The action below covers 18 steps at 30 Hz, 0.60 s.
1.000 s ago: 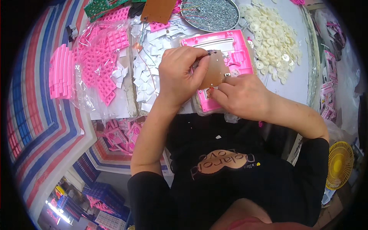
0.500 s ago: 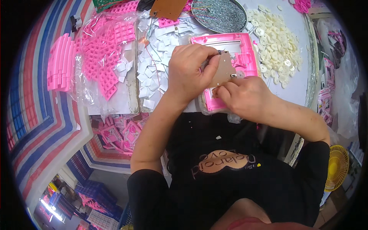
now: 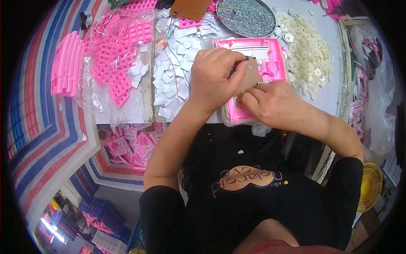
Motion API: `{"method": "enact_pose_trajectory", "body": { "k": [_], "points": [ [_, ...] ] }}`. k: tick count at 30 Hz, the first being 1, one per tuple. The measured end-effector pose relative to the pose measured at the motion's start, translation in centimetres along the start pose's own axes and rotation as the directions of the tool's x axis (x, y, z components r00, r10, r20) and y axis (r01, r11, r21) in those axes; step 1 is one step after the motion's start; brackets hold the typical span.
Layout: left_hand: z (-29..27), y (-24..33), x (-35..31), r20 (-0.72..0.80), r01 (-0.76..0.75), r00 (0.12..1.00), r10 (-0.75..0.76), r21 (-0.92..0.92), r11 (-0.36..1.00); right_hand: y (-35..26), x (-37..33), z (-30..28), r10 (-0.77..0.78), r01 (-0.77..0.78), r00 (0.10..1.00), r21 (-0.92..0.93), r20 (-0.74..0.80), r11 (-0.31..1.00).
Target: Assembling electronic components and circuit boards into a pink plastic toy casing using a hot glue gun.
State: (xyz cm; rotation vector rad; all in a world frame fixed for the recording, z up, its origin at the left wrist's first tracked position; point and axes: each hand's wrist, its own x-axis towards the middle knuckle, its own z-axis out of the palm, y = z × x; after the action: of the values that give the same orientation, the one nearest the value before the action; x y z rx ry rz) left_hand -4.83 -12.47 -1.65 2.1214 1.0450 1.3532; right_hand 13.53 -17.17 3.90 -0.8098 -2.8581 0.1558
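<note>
A pink plastic housing (image 3: 275, 55) lies open on the table in front of me, with a brown circuit board (image 3: 252, 73) over its left part. My left hand (image 3: 218, 76) is closed, thumb and fingers pinching the board's upper left edge. At the board's lower edge, my right hand (image 3: 272, 101) is closed too, its curled fingertips pressing there above the housing. Whatever lies under the right fingertips is hidden. A small dark part with thin wires shows at the top of the board, beside my left fingertips.
A round tray of small metal screws (image 3: 247, 19) stands behind the housing. White plastic discs (image 3: 306, 55) are heaped at right, white paper pieces (image 3: 173, 76) at left. Farther left are pink keypad pieces (image 3: 112, 63) in clear plastic and stacked pink strips (image 3: 67, 65). A yellow fan (image 3: 370, 188) is at lower right.
The view has shifted slightly, so the table things appear a little to the right. Both hands keep their places on the board, with hardly any finger movement.
</note>
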Motion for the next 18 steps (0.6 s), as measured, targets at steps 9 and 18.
{"method": "enact_pose_trajectory", "body": {
  "k": [9,18],
  "points": [
    [0.7,0.1,-0.4,-0.039,0.004,0.999,-0.003,0.028,1.000,-0.4,0.1,1.1,0.032,-0.030,0.994,0.022,-0.102,0.999],
    [0.7,-0.1,-0.6,-0.049,0.005,0.999,-0.005,0.001,1.000,-1.4,-2.2,-1.2,0.123,-0.099,0.986,0.197,-0.114,0.975]
  ]
}}
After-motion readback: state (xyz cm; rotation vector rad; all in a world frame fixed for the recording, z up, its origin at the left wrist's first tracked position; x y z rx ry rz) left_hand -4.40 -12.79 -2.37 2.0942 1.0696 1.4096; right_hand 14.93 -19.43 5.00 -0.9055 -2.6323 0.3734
